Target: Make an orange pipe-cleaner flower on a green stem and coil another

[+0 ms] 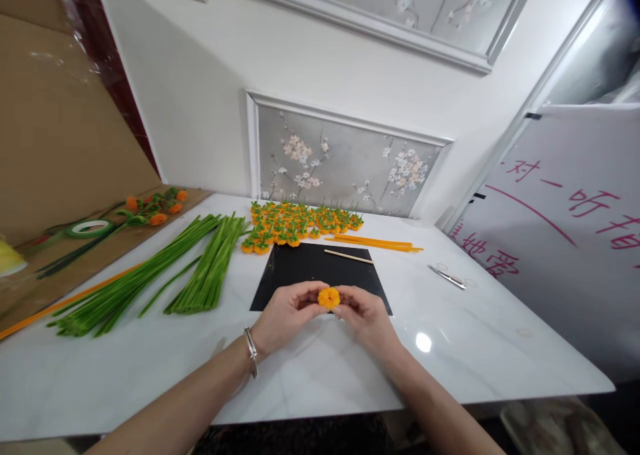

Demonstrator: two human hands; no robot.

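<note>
A small orange pipe-cleaner flower (329, 298) is held between both hands above the front edge of a black mat (305, 268). My left hand (289, 314) pinches its left side between thumb and fingers. On its right side, the thumb and fingers of my right hand (366, 316) close on it too. The flower's round, lobed face points toward me, with a small gap at its centre. Fingertips behind it are partly hidden. A thin wooden stick (349, 256) lies on the mat beyond my hands.
Several finished orange flowers with green tops (285, 222) stand behind the mat. Bundles of green pipe cleaners (205, 268) lie left; orange pipe cleaners (375, 243) lie behind right. Scissors (447, 277) rest at right. Green tape (90, 228) and orange buds on stems (157, 218) sit on cardboard.
</note>
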